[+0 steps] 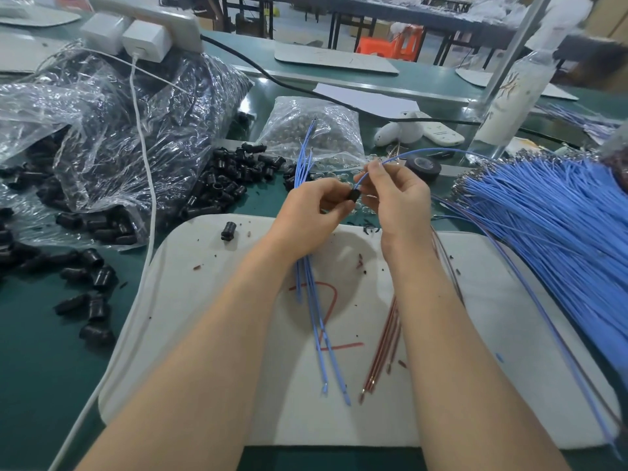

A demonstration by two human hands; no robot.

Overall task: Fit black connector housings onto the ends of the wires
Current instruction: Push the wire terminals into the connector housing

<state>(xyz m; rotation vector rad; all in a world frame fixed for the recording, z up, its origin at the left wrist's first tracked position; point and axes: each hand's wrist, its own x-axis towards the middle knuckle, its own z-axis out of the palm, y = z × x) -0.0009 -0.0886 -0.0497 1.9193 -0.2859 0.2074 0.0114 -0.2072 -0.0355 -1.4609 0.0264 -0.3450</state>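
Head view: nearest you, on the white mat (204,334), a few red-brown wires (384,351) lie beside loose blue wires (319,334) that run up under your left hand (312,209). Over the mat's far edge, that hand pinches a black housing (353,196) between thumb and fingers. Your right hand (397,198) pinches a single blue wire (424,151) just behind its end, which meets the housing's mouth. Your fingers hide whether the terminal is inside yet. You appear to be at the insertion step. The next move likely calls for keeping wire and bore in line and pushing straight until it seats. Farther off, spare housings (231,185) are heaped on the left, and the big blue wire bundle (550,226) fans out on the right.
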